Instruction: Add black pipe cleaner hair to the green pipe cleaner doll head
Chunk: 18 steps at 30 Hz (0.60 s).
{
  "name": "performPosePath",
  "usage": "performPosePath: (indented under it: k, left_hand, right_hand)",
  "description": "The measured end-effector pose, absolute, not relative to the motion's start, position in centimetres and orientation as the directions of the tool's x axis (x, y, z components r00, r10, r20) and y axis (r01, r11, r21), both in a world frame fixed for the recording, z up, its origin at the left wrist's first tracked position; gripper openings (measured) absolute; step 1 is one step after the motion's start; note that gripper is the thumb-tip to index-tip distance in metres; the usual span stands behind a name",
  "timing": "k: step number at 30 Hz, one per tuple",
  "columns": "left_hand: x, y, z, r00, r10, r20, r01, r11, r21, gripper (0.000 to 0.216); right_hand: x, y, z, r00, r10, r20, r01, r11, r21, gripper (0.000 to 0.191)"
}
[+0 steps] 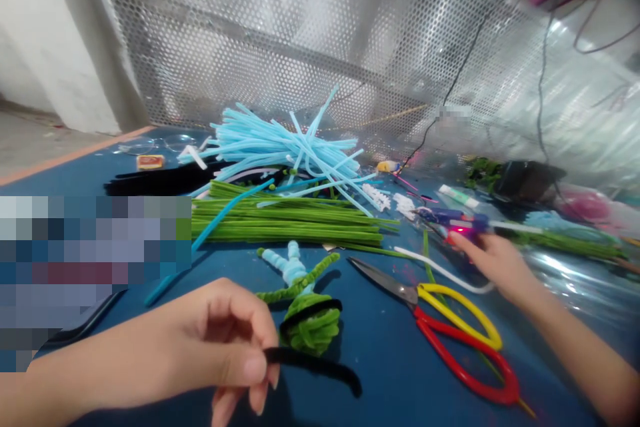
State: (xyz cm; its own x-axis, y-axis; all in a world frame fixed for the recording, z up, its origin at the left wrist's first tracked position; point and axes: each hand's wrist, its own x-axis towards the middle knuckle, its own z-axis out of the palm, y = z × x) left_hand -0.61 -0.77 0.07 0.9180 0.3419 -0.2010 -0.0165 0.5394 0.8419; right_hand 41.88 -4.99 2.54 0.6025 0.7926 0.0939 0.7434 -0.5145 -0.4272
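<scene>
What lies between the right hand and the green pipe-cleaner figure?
In the head view, a white pipe cleaner and scissors with red and yellow handles lie there.

A black pipe cleaner (pixel 310 361) crossed the lower centre beside a moss-green pipe-cleaner ball (pixel 309 328). The scissors (pixel 415 297) at lower right had red and yellow handles. Sky-blue pipe cleaners (pixel 280 145) lay above grass-green ones (pixel 285 223) on a deep blue tabletop (pixel 400 360), below a silver perforated sheet (pixel 300 33) patterned with rows of holes.
</scene>
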Motion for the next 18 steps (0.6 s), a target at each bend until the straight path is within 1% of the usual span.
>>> performPosePath:
  k: [3,5,7,9,12,15,18]
  left_hand:
    - [-0.7,-0.6,-0.4,0.934,0.321,-0.156,-0.042,0.533,0.845,0.009]
    - [-0.7,-0.6,-0.8,0.938,0.325,-0.118,-0.081,0.540,0.838,0.010]
    - [-0.8,-0.6,-1.1,0.945,0.308,-0.112,-0.079,0.545,0.835,0.011]
    - [-0.9,-0.7,-1.2,0.948,0.294,-0.123,-0.058,0.541,0.839,0.009]
    - [-1.0,-0.7,-1.1,0.942,0.308,-0.135,-0.046,0.514,0.856,0.010]
    - [-0.9,-0.6,-0.9,0.940,0.302,-0.157,-0.009,0.484,0.875,0.008]
    - [-0.8,-0.6,-0.8,0.934,0.294,-0.203,0.036,0.487,0.872,0.006]
  right_hand:
    - [41.6,-5.6,3.1,0.600,0.792,0.117,0.734,-0.486,-0.473,0.025]
    - [41.7,-6.0,3.3,0.597,0.788,0.151,0.738,-0.465,-0.490,0.024]
    - [41.8,-6.2,3.7,0.588,0.785,0.194,0.746,-0.434,-0.505,0.024]
    - [41.7,-6.1,4.4,0.571,0.785,0.239,0.758,-0.393,-0.521,0.029]
    - [41.3,-5.9,6.4,0.555,0.768,0.320,0.773,-0.333,-0.541,0.038]
    - [40.9,-5.9,9.1,0.564,0.711,0.419,0.790,-0.319,-0.523,0.042]
    - [41.4,-6.0,11.9,0.538,0.664,0.519,0.832,-0.319,-0.454,0.041]
